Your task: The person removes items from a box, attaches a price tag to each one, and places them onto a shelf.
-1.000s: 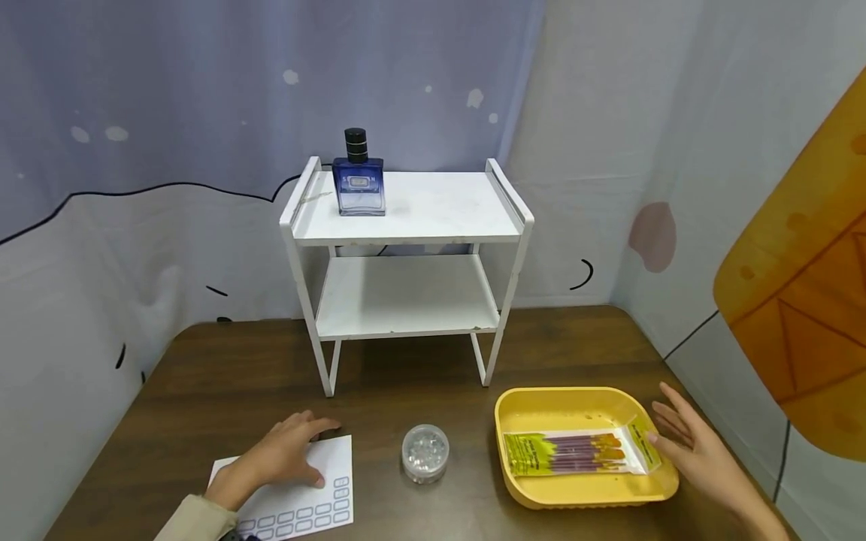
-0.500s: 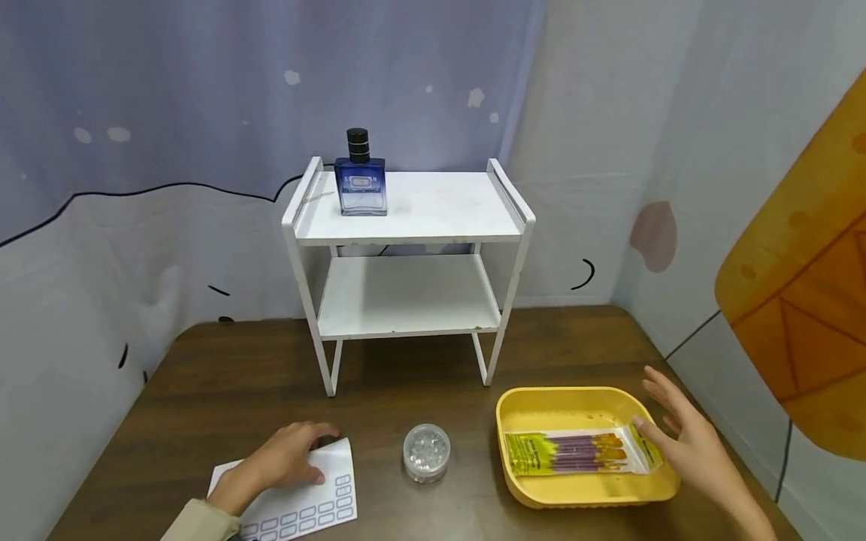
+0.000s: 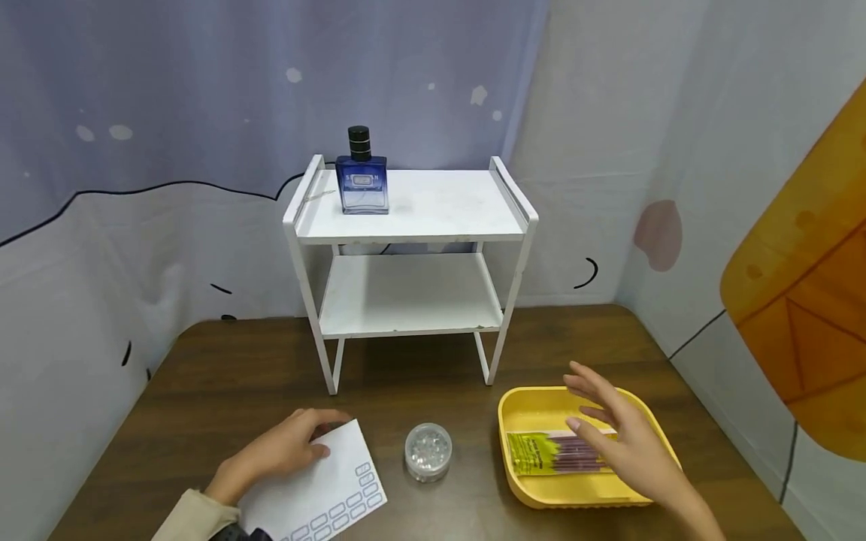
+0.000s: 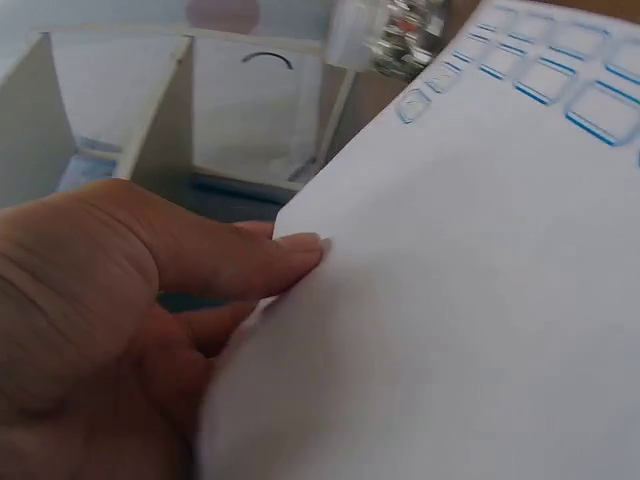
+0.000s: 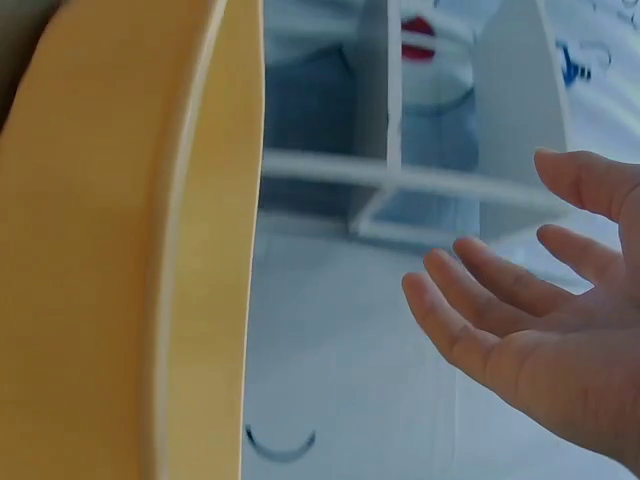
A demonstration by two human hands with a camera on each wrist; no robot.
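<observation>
White sheet [image 3: 331, 481] and right hand [image 3: 629, 447] had both shifted inward, the sheet stretching right and nearward from the pinching left hand [image 3: 280, 451], its nearer hand, the right loosely spread by the yellow tray [image 3: 568, 494].

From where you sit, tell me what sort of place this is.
Probably a small, curtained-off tabletop workspace: patterned cloth hangs behind and beside a wooden table, which bears a white two-tier shelf and a yellow tray.

Tbl [image 3: 230, 376] w/ shelf [image 3: 411, 293], tray [image 3: 575, 494], jar [image 3: 428, 451]
</observation>
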